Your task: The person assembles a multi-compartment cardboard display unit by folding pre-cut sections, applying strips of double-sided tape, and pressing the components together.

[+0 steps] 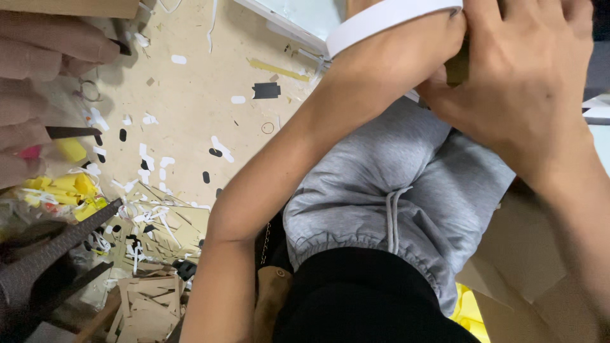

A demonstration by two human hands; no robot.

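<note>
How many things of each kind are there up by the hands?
Own hands: 2, left hand and right hand
White strip: 1
Black paper rectangle: 1
Another person's hand, blurred at the left edge: 1
Total: 5

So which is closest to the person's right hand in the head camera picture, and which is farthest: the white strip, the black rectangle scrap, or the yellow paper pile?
1. The white strip, at the top, touching the right hand.
2. The black rectangle scrap, on the floor further left, past the left forearm.
3. The yellow paper pile, far off at the left edge among the cuttings.
</note>
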